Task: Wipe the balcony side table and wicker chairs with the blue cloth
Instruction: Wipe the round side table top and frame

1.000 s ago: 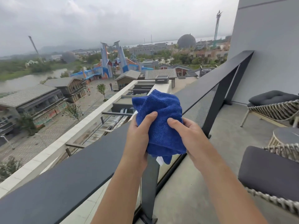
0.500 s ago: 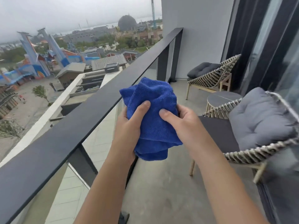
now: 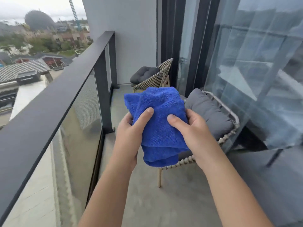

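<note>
A single head-worn camera looks forward and down along the balcony. The railing runs at left, the glass door at right. Both forearms reach in close from below.

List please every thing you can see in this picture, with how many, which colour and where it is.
blue cloth: one, blue, bunched, held in front of the near chair.
wicker chairs: two, beige weave with grey cushions; near one behind the cloth, far one by the end wall.
railing: one, dark grey top over glass panels, along the left.
glass door: dark frame, on the right.
floor: grey concrete.
end wall: light grey, at the far end.
side table: not in view; it may be hidden behind the cloth.
left hand: one, gripping the cloth's left side.
right hand: one, gripping the cloth's right side.
</note>
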The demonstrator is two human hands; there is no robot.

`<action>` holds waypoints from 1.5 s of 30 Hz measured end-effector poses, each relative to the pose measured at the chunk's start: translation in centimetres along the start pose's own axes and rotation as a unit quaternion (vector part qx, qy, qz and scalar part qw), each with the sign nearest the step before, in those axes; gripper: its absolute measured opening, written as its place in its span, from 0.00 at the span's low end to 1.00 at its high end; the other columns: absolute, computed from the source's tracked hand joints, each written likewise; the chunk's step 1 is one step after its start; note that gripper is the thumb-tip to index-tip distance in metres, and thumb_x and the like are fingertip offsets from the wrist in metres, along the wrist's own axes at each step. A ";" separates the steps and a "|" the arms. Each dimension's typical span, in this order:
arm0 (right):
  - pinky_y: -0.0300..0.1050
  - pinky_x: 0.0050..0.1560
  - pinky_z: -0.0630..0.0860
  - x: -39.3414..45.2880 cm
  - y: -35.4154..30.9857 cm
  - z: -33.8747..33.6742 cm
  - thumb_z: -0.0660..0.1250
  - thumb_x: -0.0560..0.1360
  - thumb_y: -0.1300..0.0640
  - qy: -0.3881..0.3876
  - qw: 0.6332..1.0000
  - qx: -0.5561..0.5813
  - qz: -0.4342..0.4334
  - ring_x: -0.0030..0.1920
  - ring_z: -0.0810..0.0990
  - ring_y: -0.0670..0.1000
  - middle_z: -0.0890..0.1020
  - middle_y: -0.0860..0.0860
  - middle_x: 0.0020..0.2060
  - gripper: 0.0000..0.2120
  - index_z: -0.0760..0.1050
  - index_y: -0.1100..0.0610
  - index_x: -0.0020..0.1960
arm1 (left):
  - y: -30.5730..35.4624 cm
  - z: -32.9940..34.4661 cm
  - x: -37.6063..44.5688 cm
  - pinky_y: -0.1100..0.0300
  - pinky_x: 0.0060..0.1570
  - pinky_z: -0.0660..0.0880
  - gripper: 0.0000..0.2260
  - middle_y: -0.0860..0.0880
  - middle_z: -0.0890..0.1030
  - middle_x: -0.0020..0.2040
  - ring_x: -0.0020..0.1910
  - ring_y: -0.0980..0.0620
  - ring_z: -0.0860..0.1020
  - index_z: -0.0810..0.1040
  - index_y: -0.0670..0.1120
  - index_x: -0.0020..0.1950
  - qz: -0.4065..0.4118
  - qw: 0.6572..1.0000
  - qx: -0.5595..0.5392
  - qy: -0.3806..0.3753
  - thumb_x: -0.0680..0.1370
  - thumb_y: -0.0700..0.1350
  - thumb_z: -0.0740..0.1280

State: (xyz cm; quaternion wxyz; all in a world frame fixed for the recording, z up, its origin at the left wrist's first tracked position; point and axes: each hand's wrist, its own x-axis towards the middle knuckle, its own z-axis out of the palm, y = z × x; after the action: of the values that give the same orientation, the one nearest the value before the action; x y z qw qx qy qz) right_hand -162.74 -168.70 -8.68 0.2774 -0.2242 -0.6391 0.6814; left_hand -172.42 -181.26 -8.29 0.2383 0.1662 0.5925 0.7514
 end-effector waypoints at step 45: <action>0.52 0.59 0.81 50.0 5.4 13.8 0.71 0.79 0.52 -0.014 0.994 0.055 0.092 0.53 0.87 0.48 0.88 0.46 0.51 0.09 0.81 0.50 0.59 | 1.6 -6.9 52.0 0.40 0.62 0.80 0.12 0.46 0.86 0.56 0.57 0.45 0.85 0.81 0.45 0.61 0.035 0.999 0.030 0.026 0.80 0.47 0.73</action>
State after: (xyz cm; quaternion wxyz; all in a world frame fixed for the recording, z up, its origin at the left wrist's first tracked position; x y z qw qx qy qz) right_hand -209.57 -145.94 -10.47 0.2164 -0.2572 -0.5807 0.7414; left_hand -219.58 -158.25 -10.08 0.1911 0.1746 0.6147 0.7451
